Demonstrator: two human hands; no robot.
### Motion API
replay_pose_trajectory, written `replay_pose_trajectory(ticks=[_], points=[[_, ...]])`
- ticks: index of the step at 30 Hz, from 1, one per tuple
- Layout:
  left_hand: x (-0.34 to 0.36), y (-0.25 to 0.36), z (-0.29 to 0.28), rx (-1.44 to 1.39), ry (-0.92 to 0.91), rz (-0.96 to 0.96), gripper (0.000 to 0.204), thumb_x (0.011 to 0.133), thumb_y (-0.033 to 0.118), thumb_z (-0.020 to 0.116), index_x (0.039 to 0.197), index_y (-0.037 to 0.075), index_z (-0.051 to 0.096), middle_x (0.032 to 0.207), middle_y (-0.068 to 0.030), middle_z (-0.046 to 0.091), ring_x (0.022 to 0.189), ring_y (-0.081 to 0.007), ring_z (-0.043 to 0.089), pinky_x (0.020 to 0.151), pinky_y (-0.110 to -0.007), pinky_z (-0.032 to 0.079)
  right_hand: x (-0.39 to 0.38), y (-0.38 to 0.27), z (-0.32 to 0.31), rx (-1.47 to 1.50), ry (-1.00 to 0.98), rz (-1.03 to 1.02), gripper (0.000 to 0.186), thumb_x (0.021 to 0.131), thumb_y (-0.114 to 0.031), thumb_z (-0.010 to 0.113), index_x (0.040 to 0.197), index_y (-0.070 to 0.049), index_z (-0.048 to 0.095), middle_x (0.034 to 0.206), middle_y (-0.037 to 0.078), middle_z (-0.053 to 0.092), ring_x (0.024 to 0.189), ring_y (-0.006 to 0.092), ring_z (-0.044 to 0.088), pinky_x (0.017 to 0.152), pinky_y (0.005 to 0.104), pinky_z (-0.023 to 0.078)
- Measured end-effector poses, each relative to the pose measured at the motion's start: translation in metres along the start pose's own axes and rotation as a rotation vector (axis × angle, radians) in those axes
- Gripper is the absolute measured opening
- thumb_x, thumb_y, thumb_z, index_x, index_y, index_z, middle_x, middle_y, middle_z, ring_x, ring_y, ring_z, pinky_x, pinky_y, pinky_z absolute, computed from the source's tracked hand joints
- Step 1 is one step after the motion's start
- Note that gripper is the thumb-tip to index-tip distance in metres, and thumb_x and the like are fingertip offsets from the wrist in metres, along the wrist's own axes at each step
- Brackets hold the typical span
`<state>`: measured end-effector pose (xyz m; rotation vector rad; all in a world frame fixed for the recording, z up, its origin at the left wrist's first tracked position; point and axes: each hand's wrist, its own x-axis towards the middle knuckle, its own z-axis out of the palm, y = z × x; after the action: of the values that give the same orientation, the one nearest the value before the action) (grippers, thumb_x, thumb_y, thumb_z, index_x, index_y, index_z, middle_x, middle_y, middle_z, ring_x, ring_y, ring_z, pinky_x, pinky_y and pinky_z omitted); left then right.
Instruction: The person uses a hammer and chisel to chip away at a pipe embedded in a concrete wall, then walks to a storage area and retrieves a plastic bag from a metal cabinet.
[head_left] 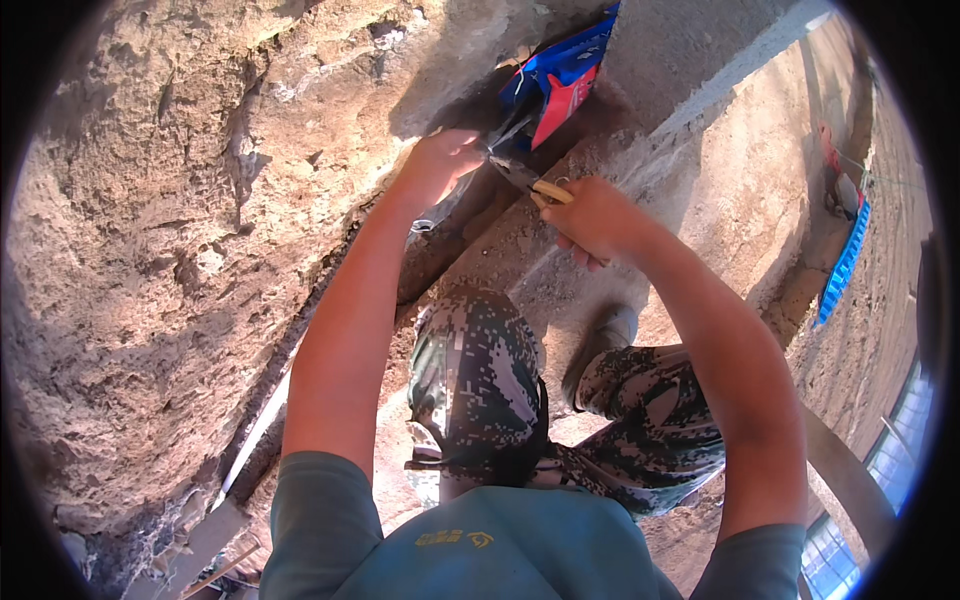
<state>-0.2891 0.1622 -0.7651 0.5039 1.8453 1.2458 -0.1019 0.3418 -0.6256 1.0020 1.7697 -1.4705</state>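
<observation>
My right hand (597, 220) is closed around the light wooden handle (553, 191) of a small tool with a dark metal blade, which looks like a trowel. Its blade (512, 171) points up and left, toward the fingers of my left hand (436, 168). That left hand is bent over a narrow trench (440, 255) beside the rough wall, with its fingers curled. A pale, shiny thing shows under its palm, but what it is cannot be made out. Just below lies a small round metallic rim (422, 226). A blue and red plastic bag (565, 85) sits beyond both hands.
A rough earthen wall (170, 220) fills the left side. My camouflage-clad knees (480, 380) are bent below my hands, with one shoe (600, 345) on the ground. A blue slatted strip (845, 262) lies at the far right. A pale pipe-like strip (258, 432) runs along the wall's base.
</observation>
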Motion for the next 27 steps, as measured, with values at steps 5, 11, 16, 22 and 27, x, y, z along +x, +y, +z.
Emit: replay_pose_trajectory(ticks=[5,11,16,22,27], points=[[0.015,0.029,-0.005,0.192,-0.046,-0.269,0.069,0.095,0.067,0.063,0.120,0.003,0.071,0.094,-0.0062,0.072,0.083,-0.0148,0.061,0.080,-0.035,0.048,-0.003,-0.005,0.003,-0.031,-0.005,-0.032,0.023,0.101,-0.023,0.060,0.110,-0.002,0.061,0.075,0.007,0.064,0.052,0.0163,0.061,0.042,0.0331,0.048],[0.015,0.041,0.008,-0.040,0.030,-0.317,0.050,0.098,0.054,0.068,0.106,0.005,0.073,0.084,-0.0046,0.071,0.072,-0.0148,0.063,0.071,-0.032,0.050,-0.001,0.001,0.002,0.027,-0.020,-0.040,0.027,0.101,-0.023,0.061,0.116,-0.001,0.060,0.075,0.009,0.063,0.053,0.0185,0.063,0.042,0.0343,0.049],[0.024,0.029,0.003,-0.051,0.045,-0.328,0.042,0.098,0.047,0.072,0.103,0.006,0.074,0.086,-0.0047,0.072,0.074,-0.0161,0.064,0.071,-0.036,0.051,-0.002,0.002,0.002,0.123,-0.054,-0.006,0.024,0.102,-0.026,0.060,0.110,-0.003,0.059,0.077,0.008,0.063,0.054,0.0173,0.062,0.042,0.0340,0.048],[0.023,0.013,0.003,-0.068,0.040,-0.303,0.046,0.096,0.049,0.073,0.112,0.006,0.074,0.098,-0.0035,0.075,0.084,-0.0148,0.065,0.084,-0.035,0.049,0.002,0.006,0.002,0.204,-0.130,0.030,0.021,0.103,-0.025,0.059,0.112,-0.006,0.058,0.079,0.008,0.065,0.055,0.0174,0.062,0.044,0.0336,0.049],[0.018,0.021,0.006,-0.012,0.056,-0.280,0.053,0.096,0.050,0.073,0.126,0.006,0.071,0.108,-0.0034,0.075,0.096,-0.0145,0.065,0.088,-0.034,0.047,0.020,0.027,-0.005,0.543,-0.400,0.070,0.024,0.105,-0.030,0.058,0.112,-0.007,0.058,0.079,0.008,0.066,0.058,0.0171,0.062,0.047,0.0336,0.049]])
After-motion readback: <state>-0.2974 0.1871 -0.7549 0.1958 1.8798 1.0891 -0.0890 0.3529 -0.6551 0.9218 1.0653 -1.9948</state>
